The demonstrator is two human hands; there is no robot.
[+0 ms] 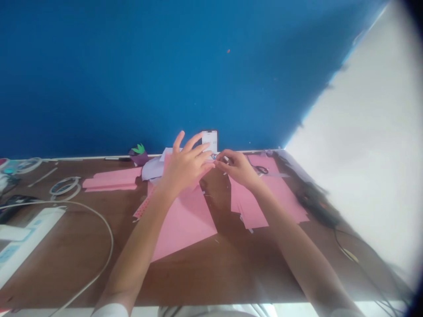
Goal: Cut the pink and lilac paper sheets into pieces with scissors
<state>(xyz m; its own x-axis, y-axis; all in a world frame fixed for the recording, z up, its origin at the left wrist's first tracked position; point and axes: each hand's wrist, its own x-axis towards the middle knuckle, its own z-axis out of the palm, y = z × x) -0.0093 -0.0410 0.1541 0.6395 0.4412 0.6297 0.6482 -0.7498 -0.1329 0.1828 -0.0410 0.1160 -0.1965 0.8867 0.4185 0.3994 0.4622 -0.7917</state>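
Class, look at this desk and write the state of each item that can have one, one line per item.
Left hand: raised, fingers spread.
Right hand: fingers pinched; anything held is too small to tell.
Large pink paper sheet: lying flat on the desk.
Pink paper strips: lying overlapped.
Scissors: lying on pink paper.
Phone: upright against the blue wall, screen lit.
White cable: loosely coiled.
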